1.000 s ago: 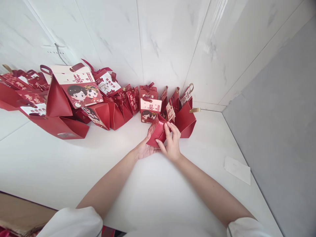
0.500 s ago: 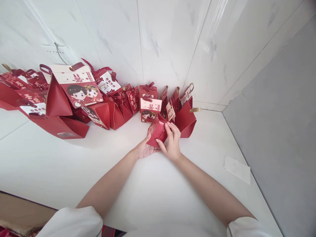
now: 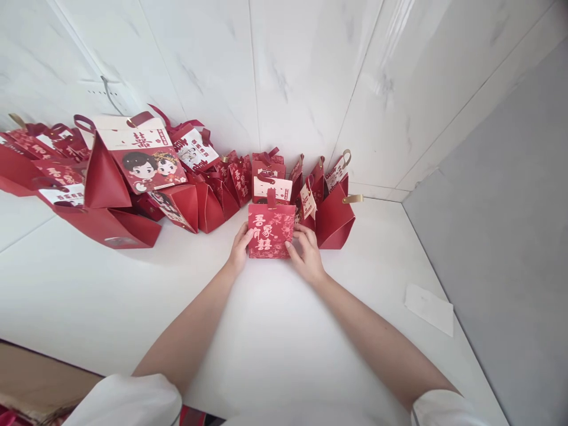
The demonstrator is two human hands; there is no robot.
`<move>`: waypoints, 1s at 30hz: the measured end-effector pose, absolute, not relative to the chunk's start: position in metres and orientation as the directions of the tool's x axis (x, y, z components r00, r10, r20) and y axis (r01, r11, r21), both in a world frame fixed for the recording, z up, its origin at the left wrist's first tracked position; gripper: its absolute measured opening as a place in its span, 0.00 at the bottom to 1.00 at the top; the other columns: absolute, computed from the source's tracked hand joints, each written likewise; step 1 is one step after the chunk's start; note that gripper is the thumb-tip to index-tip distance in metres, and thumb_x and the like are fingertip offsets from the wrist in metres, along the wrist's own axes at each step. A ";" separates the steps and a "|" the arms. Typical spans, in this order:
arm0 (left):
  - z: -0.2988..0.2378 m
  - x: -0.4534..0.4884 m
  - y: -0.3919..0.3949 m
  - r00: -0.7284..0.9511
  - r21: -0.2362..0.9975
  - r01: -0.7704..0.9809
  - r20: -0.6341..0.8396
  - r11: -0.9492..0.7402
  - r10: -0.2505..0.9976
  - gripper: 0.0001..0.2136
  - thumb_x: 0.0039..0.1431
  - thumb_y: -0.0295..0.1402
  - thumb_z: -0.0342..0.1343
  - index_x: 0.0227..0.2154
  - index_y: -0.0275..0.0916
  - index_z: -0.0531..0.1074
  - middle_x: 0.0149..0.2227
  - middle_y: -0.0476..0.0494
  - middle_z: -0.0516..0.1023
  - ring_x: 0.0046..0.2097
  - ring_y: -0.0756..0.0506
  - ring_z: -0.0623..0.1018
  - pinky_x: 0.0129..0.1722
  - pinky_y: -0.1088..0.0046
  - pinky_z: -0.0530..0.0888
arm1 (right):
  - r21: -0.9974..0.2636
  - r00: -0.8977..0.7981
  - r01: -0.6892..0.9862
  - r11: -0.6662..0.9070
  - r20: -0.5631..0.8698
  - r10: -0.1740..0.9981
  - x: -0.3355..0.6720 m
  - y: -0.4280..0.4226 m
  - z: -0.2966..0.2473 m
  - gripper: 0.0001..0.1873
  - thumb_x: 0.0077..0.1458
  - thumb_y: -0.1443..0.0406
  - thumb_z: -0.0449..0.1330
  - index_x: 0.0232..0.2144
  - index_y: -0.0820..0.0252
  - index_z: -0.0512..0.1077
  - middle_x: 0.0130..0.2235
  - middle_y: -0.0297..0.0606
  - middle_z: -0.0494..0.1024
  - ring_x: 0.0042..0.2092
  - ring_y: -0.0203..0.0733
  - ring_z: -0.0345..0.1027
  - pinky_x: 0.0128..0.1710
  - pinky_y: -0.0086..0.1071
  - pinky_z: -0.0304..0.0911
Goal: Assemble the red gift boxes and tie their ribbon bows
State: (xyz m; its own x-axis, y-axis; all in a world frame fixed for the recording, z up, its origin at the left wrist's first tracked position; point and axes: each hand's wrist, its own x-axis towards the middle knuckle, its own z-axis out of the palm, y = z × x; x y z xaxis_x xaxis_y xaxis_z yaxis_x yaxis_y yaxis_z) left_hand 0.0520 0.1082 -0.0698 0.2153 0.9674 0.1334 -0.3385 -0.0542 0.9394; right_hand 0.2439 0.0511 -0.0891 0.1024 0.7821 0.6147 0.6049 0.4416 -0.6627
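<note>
Between my two hands is a small red gift box with pale Chinese characters and a floral pattern on its front and a red strap at its top. It stands upright, its printed face toward me. My left hand grips its left side, thumb on the front edge. My right hand holds the right side, thumb at the front and fingers along the side. Right behind it is a cream-and-red gift box, partly covered. A plain red gift box with a gold strap stands just right of my right hand.
Many red gift boxes crowd the left side along the tiled wall, a large one with two cartoon faces on top. A white paper lies on the white table near the grey panel. Cardboard shows lower left.
The small gift box has turned from a tilted side view to upright with its printed front toward me. My left hand has moved from beneath it to its left side.
</note>
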 end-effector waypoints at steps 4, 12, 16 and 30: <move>-0.072 0.059 0.103 0.237 0.960 -0.268 0.154 -0.088 0.959 0.24 0.63 0.48 0.51 0.56 0.40 0.68 0.57 0.40 0.73 0.57 0.39 0.73 0.57 0.62 0.69 | -0.760 0.116 0.475 0.444 0.555 0.824 0.242 0.051 -0.090 0.15 0.61 0.58 0.56 0.47 0.57 0.65 0.62 0.49 0.62 0.63 0.48 0.59 0.59 0.48 0.59; -0.075 0.061 0.102 0.205 0.982 -0.172 0.118 -0.083 0.972 0.28 0.62 0.54 0.47 0.54 0.37 0.70 0.53 0.37 0.76 0.54 0.39 0.76 0.55 0.61 0.71 | -0.909 0.100 0.250 0.333 0.366 0.925 0.248 0.060 -0.100 0.32 0.61 0.54 0.57 0.61 0.58 0.54 0.54 0.48 0.73 0.54 0.45 0.70 0.53 0.44 0.67; -0.076 0.062 0.103 0.172 0.977 -0.208 0.090 -0.054 0.981 0.28 0.61 0.54 0.48 0.52 0.36 0.72 0.49 0.37 0.79 0.52 0.38 0.77 0.54 0.61 0.71 | -0.896 0.058 0.284 0.341 0.371 0.927 0.248 0.061 -0.100 0.26 0.62 0.55 0.55 0.58 0.58 0.60 0.53 0.46 0.75 0.51 0.45 0.73 0.49 0.40 0.71; -0.072 0.064 0.099 0.215 0.975 -0.218 0.079 -0.031 0.973 0.28 0.62 0.54 0.46 0.50 0.35 0.73 0.50 0.36 0.79 0.52 0.38 0.77 0.53 0.60 0.72 | -0.931 0.076 0.168 0.326 0.341 0.937 0.243 0.062 -0.105 0.24 0.61 0.54 0.56 0.55 0.57 0.61 0.52 0.45 0.76 0.51 0.44 0.73 0.50 0.42 0.71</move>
State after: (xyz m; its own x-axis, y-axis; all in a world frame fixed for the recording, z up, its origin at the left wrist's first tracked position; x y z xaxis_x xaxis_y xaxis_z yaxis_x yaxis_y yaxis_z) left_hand 0.0636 0.0991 -0.0724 0.2148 0.9735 0.0787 -0.2180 -0.0308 0.9755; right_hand 0.2434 0.0622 -0.1054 0.0762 0.9368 0.3415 0.1677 0.3256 -0.9305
